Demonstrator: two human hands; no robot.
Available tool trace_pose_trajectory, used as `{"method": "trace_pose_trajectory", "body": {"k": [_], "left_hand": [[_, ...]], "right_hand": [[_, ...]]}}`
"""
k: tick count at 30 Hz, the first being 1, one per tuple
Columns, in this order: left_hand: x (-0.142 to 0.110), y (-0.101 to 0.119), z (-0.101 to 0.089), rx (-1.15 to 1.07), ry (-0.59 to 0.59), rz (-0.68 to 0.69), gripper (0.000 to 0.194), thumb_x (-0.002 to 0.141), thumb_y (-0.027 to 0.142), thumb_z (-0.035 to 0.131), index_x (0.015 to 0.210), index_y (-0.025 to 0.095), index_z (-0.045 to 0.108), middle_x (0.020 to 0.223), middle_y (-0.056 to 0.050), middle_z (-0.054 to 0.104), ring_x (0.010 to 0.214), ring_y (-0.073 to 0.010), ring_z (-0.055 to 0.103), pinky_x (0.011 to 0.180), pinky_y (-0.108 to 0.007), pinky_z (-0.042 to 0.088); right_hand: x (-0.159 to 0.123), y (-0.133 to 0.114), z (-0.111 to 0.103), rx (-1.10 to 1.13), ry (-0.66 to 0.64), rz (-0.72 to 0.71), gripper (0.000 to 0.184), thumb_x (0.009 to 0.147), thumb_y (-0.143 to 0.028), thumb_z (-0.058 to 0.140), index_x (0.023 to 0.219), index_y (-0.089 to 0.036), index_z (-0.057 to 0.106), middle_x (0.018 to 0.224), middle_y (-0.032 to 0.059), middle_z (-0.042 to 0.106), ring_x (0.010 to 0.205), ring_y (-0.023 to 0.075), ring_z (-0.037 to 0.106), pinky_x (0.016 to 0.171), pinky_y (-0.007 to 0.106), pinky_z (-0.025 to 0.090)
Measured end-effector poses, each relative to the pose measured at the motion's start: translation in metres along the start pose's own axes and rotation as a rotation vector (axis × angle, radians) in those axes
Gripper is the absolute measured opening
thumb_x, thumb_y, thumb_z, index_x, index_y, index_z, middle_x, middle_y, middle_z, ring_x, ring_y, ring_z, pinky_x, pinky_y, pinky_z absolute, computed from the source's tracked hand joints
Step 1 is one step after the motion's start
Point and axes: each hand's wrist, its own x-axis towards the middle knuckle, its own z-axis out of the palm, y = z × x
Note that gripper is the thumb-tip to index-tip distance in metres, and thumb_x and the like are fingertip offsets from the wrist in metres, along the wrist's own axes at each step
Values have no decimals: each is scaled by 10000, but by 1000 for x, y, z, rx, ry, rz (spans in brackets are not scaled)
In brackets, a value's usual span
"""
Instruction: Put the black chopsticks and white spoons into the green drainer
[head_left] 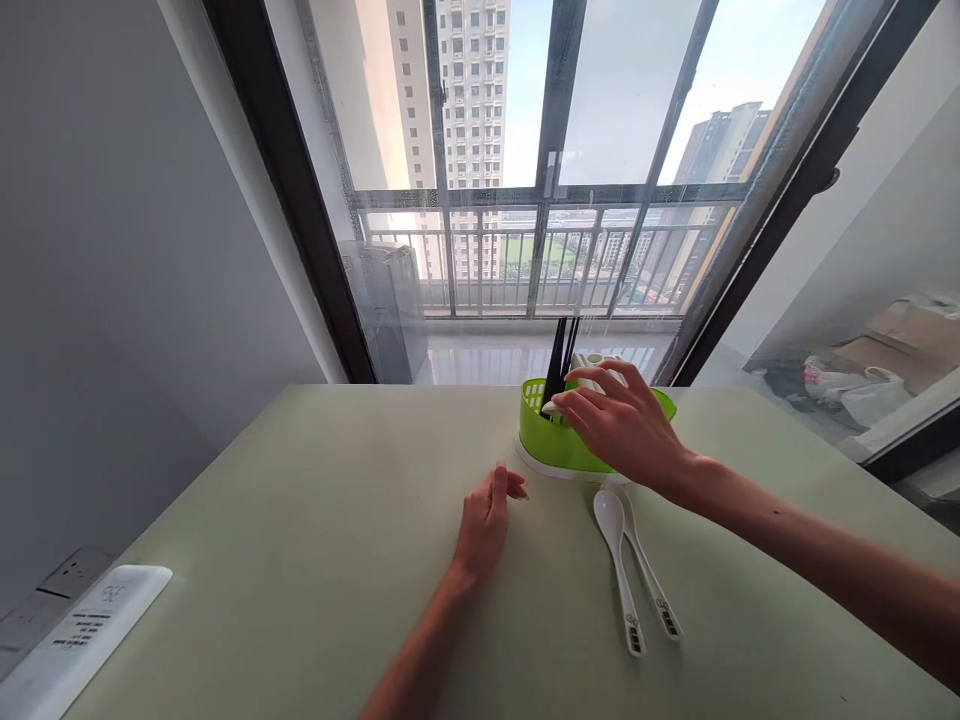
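A bright green utensil holder (544,440) with slotted sides and a white base stands toward the far edge of the table. Black chopsticks (556,368) lean upright in its left part. My right hand (622,415) is over the holder, its thumb and fingers closed on a white utensil (550,408); only a small end of this shows, the rest hidden by the hand. My left hand (484,520) rests on the table in front of the holder, fingers curled with nothing in them. Two white spoons, a nearer one (619,570) and another (652,580), lie side by side below my right hand.
The pale green table (337,560) reaches to a glass window (540,200) with dark frames. A white power strip-like object (97,630) lies at the left edge near a wall socket (75,572). Bags (874,395) and boxes show beyond the glass at right.
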Motion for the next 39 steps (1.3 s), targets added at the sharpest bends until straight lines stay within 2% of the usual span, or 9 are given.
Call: {"method": "trace_pose_trajectory", "body": {"k": [9,16,21,25,28,30,33,36,39], "left_hand": [[0,4,-1,31,-4,-2,584,1032,583,280,890,219,714,855,-47,754,831,-206,663,872,-337,492],[1,5,-1,36,-1,-1,606,1024,608,283,878,217,723,849,-56,757,826,-213,670,876,-357,509],[0,5,-2,18,-2,3,591,1027,597,299,887,211,726,848,-53,757,824,-207,673,866,-346,512],[0,4,-2,12,-5,3,592,1029,594,300,878,208,723,836,-48,753,812,-202,672,861,-339,507],[0,4,-2,31,-13,10,579,1037,577,292,900,211,719,848,-45,753,827,-197,670,867,-332,500],[0,4,-1,54,-20,18,566,1039,571,293,907,215,713,859,-42,756,832,-196,670,868,-329,500],[-1,4,-1,77,-28,25,546,1036,569,302,907,220,702,858,-37,755,827,-195,669,868,-329,504],[-1,4,0,80,-32,31,539,1037,563,304,903,220,698,847,-34,751,818,-193,667,862,-327,507],[-1,4,-1,89,-35,34,543,1033,567,307,895,223,702,848,-35,753,814,-193,667,858,-326,511]], "right_hand": [[-11,0,3,23,-49,21,146,987,-132,554,976,-205,681,960,64,790,1180,252,625,1098,469,355],[-16,-2,-7,32,-179,29,346,909,-10,559,1167,-218,657,1046,35,780,1265,293,548,1109,523,358],[-20,-6,-20,68,-179,53,375,924,-51,580,1268,-195,626,1202,85,727,1331,316,503,1120,527,364],[-29,-12,-42,148,-72,38,360,947,-91,577,1288,-206,595,1247,91,696,1250,273,576,1078,456,426],[-48,-21,-55,208,-63,42,229,957,-138,587,1170,-216,619,1138,62,729,1039,219,673,935,367,498],[-66,-27,-56,207,-153,118,153,984,-197,552,1114,-232,624,1062,35,742,840,179,703,776,320,509],[-98,-32,-48,200,-395,336,179,1022,-293,459,1105,-255,613,972,-2,751,594,147,669,567,297,428],[-132,-36,-32,274,-617,589,220,1014,-385,438,1108,-249,584,807,-20,740,594,183,683,532,296,381],[-160,-44,-18,377,-758,792,264,993,-459,439,1050,-247,583,760,1,737,656,213,701,551,300,379]]}}
